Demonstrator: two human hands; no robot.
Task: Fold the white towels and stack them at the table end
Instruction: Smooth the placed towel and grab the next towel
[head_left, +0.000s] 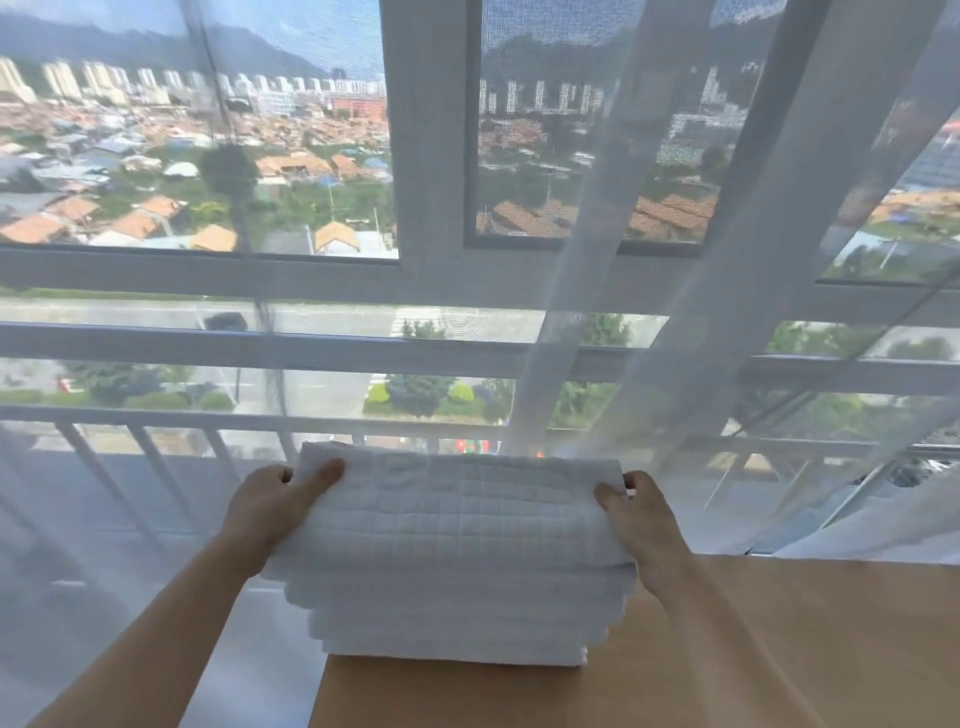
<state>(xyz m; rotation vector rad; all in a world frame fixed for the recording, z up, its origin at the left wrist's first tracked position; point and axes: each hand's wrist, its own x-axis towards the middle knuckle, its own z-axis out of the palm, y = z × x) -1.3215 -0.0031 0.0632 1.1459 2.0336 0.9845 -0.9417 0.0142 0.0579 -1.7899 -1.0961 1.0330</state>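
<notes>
A stack of several folded white towels (452, 613) stands at the far left end of the wooden table (779, 649), close to the window. The top folded towel (457, 509) lies on the stack, its quilted surface facing me. My left hand (270, 506) grips the top towel's left edge, thumb on top and fingers hidden beneath. My right hand (641, 512) grips its right edge the same way, thumb over the top. Both forearms reach in from the bottom of the view.
A sheer white curtain (675, 312) hangs across the large window right behind the stack and drapes over the table's far right edge. A white railing (156, 431) runs outside. The table's left edge (319, 691) drops off to the floor.
</notes>
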